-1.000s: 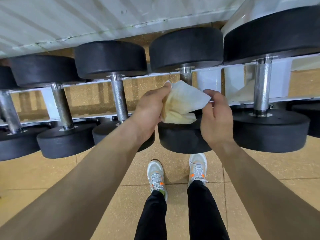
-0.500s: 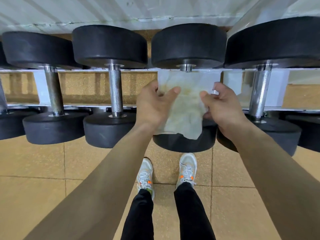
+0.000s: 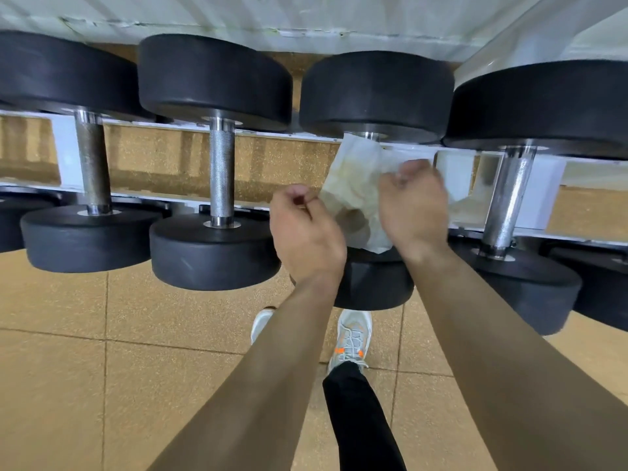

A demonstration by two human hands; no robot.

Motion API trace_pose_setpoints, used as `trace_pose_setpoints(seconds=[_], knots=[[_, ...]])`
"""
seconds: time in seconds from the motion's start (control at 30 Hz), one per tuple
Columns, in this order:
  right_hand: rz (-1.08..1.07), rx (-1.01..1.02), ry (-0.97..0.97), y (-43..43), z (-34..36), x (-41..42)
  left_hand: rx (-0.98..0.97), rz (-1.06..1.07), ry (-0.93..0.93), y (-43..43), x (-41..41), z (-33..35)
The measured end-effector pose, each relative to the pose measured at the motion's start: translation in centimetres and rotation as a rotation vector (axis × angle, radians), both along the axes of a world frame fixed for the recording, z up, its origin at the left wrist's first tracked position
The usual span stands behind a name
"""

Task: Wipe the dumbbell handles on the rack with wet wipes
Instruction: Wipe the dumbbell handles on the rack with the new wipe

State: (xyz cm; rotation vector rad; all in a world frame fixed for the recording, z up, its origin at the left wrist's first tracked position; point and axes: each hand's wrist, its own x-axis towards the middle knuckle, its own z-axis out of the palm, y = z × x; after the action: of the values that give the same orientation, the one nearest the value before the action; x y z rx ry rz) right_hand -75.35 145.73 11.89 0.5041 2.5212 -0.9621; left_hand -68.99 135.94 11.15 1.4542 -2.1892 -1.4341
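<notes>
A stained whitish wet wipe is draped over the steel handle of the black dumbbell in the middle of the white rack. The wipe hides that handle. My left hand pinches the wipe's left edge between curled fingers. My right hand grips the wipe's right side with its fingers curled. Bare knurled handles show on the dumbbell to the left, on the one further left, and on the shiny one at the right.
The rack's rails run across the view in front of a pale ribbed wall. Tan tiled floor lies below, with my grey shoes and a black trouser leg under the middle dumbbell.
The wipe, held spread out between both hands half a second ago, now lies along the middle handle. Both hands have curled and closed in on it, and the camera has moved nearer.
</notes>
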Motion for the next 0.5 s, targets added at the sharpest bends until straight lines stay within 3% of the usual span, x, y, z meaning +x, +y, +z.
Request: trace_pose_setpoints(seconds=[0.07,0.13,0.27,0.43,0.5], knots=[[0.035,-0.224,-0.293,-2.2,-0.3,-0.7,-0.023,0.022,0.023,0.2,-0.1,-0.1],[-0.098,-0.36,-0.446,-3.8,-1.5,-1.6,-0.001,0.013,0.038,0.2,-0.3,0.0],[-0.336,-0.526,-0.471,-4.3,-2.8,-2.6,0.028,-0.012,-0.015,0.2,-0.4,0.0],[-0.332,-0.875,-0.47,-3.0,-3.1,-4.9,0.034,-0.017,-0.059,0.2,-0.4,0.0],[-0.274,-0.862,-0.47,-2.4,-3.6,-4.8,0.037,-0.029,-0.058,0.2,-0.5,-0.1]])
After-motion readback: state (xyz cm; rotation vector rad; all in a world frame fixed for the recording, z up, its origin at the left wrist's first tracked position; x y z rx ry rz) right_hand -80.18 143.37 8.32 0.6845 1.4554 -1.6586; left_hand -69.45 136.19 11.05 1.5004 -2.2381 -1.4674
